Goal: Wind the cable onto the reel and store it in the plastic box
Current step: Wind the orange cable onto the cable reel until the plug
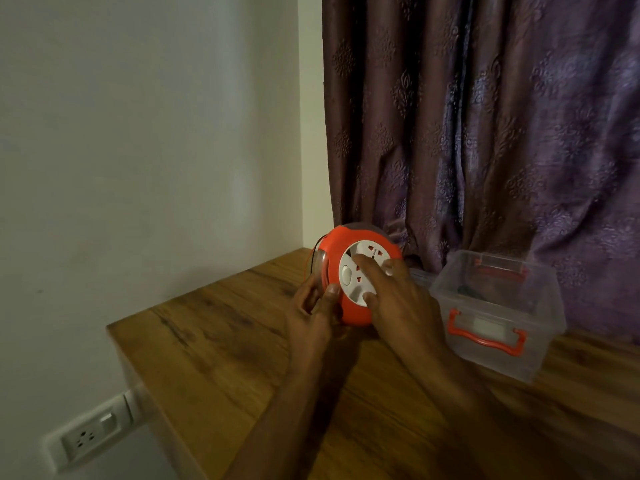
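Gripping, left hand (313,313): curled round the orange rim of the reel (356,275), thumb on its edge.
Right hand (398,299): fingers spread on the white socket face.
Reel: on edge above the wooden table (214,341), face toward the camera, axle roughly level.
Cable (311,261): thin strand at the reel's left.
Plastic box (498,313): lidless, just right of the hands.

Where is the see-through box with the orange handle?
In the head view, the clear plastic box sits on the wooden table, to the right of the orange reel and the right hand, just before the purple curtain.
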### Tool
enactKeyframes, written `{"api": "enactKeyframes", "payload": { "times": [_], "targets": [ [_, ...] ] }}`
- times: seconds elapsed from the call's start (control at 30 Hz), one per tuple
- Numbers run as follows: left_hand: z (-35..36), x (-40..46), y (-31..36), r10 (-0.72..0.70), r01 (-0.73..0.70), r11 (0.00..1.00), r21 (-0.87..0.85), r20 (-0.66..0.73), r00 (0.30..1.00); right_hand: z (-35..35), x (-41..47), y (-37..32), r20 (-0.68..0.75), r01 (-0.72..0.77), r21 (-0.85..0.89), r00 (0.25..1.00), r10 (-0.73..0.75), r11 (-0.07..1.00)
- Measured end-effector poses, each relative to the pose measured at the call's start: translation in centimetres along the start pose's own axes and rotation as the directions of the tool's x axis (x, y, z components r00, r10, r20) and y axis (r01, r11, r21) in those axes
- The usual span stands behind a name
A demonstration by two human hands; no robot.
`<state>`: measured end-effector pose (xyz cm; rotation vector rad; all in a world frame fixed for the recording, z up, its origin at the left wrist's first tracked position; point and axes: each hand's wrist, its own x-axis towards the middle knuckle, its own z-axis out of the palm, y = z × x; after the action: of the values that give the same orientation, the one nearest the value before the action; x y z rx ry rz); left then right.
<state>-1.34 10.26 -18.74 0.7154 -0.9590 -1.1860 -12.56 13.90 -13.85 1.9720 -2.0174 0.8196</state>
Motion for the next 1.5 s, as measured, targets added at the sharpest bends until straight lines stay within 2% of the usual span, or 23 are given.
{"api": "enactKeyframes", "payload": {
  "times": [0.2, 0.4, 0.57, 0.87, 1.07, 1.2, 1.5],
  "targets": [
    [0.4, -0.3, 0.1, 0.032, -0.033, 0.999, 0.036, 0.032, 0.999, 0.7, 0.1, 0.7, 0.025, -0.054, 0.076, 0.998, 0.052, 0.996],
    [0.4, -0.4, 0.2, 0.101, -0.105, 0.993, 0.050, 0.072, 0.992, 0.5, -0.3, 0.8, -0.114, -0.035, 0.058, 0.993, 0.041, 0.998],
    [0.4, -0.3, 0.1, 0.103, -0.109, 0.992, 0.062, 0.087, 0.991, 0.2, -0.2, 0.5, -0.182, -0.096, 0.092, 0.977, 0.111, 0.991],
    [0.3, -0.3, 0.1, 0.106, -0.116, 0.990, 0.084, 0.113, 0.988, 0.4, 0.5, 1.1, -0.192, -0.218, 0.419, 0.928, 0.320, 0.882],
    [0.2, -0.2, 0.2, 0.125, -0.136, 0.987, 0.087, 0.127, 0.984, 0.7, 0.9, 1.3, -0.097, -0.255, 0.663, 0.903, 0.418, 0.704],
    [0.2, -0.2, 0.1, 0.132, -0.145, 0.984, 0.104, 0.121, 0.984, 0.5, 0.7, 1.0, 0.044, -0.297, 0.799, 0.896, 0.442, 0.523],
    [-0.1, -0.3, 0.2, 0.159, -0.171, 0.980, 0.098, 0.114, 0.981, -0.2, 0.3, 0.2, 0.305, -0.388, 0.916, 0.840, 0.448, 0.104]
  ]
}}
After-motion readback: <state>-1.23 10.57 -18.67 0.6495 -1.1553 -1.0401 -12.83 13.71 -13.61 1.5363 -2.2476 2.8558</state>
